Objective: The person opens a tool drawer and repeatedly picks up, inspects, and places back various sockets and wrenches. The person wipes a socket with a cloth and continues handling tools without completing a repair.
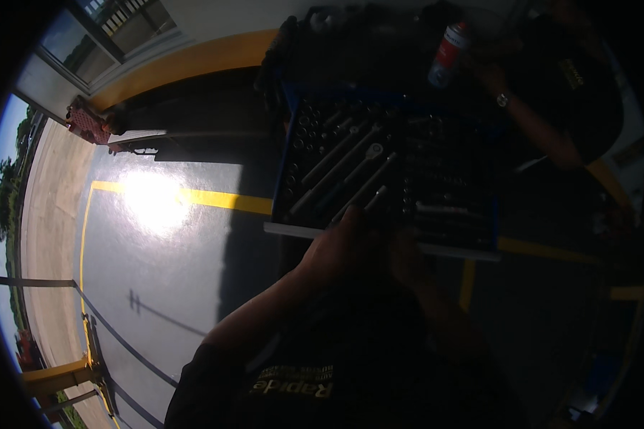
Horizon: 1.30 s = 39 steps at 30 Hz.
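A pulled-out tool drawer (292, 229) with a pale front edge and blue sides lies before me. Its left part holds sockets (304, 121) and several long slanting tools, among them a ratchet (374, 150) with a round shiny head. Over the front edge, my left hand (334, 247) is closed, one finger or thumb pointing up toward the tools. What it holds, if anything, is lost in shadow. Close beside it, my right hand (406, 259) is dark and blurred, its fingers unreadable. More sockets and small tools fill the drawer's shaded right part.
Across the drawer stands a co-worker, whose hand (488, 77) is near a red and white spray can (447, 57) on the dark cabinet top. Yellow lines (225, 201) mark the grey floor, with strong sun glare at left. A yellow post (61, 375) stands lower left.
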Each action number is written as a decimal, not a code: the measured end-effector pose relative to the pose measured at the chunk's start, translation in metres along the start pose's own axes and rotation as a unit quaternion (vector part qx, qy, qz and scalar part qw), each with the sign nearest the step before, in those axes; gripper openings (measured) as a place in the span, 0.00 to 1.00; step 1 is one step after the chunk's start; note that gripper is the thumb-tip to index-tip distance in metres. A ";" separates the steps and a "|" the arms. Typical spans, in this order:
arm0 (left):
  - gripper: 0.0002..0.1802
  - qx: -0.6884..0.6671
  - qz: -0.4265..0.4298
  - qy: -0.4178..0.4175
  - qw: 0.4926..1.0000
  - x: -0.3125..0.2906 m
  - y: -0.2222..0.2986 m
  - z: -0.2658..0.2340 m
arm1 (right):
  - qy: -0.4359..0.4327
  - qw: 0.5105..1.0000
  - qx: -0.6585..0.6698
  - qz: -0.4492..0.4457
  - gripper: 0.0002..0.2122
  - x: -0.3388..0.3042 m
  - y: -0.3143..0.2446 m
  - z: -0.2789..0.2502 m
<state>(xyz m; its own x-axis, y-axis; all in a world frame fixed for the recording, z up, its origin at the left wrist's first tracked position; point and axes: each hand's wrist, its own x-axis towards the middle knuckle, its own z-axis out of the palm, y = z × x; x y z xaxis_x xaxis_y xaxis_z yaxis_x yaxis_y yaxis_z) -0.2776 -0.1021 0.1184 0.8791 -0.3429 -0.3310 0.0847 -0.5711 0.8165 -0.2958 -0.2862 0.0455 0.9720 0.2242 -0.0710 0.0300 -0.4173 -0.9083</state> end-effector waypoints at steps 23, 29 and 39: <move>0.19 -0.025 0.059 0.071 0.995 -0.008 -0.022 0.003 | -0.047 0.997 0.061 -0.022 0.15 0.009 -0.030 -0.004; 0.15 -0.543 0.011 0.066 0.837 0.005 -0.005 0.014 | -0.016 0.981 -0.170 -0.087 0.14 0.011 -0.058 -0.004; 0.26 -0.580 -0.161 -0.098 0.793 0.022 -0.003 -0.020 | 0.078 0.976 -0.129 -0.158 0.12 0.016 -0.057 -0.012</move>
<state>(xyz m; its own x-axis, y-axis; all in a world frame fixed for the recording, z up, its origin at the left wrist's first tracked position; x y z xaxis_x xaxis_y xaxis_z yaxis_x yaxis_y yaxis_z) -0.2497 -0.0932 0.1180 0.6444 -0.4933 -0.5843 0.7638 0.3777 0.5234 -0.2788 -0.2698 0.1009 0.9278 0.2497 0.2771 0.3719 -0.5612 -0.7394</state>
